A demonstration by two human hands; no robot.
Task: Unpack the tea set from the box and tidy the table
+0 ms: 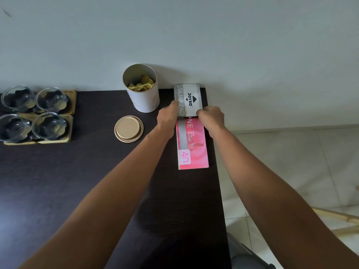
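A grey stamp pad box (pixel 189 98) lies at the far right corner of the dark table (pixel 77 181), against the wall. My left hand (pixel 167 117) grips its left side and my right hand (pixel 211 115) grips its right side. Its near end rests over the far end of a pink booklet (pixel 192 146). Several glass cups (pixel 51 100) stand on wooden coasters (pixel 71 105) at the far left. An open white tin (pixel 143 98) holds gold-wrapped packets, and its gold lid (pixel 128 128) lies on the table in front of it.
The table's right edge runs just beside the pink booklet, with pale floor tiles (pixel 281 162) beyond. A wooden frame (pixel 338 218) stands on the floor at the right. The white wall (pixel 174 35) backs the table.
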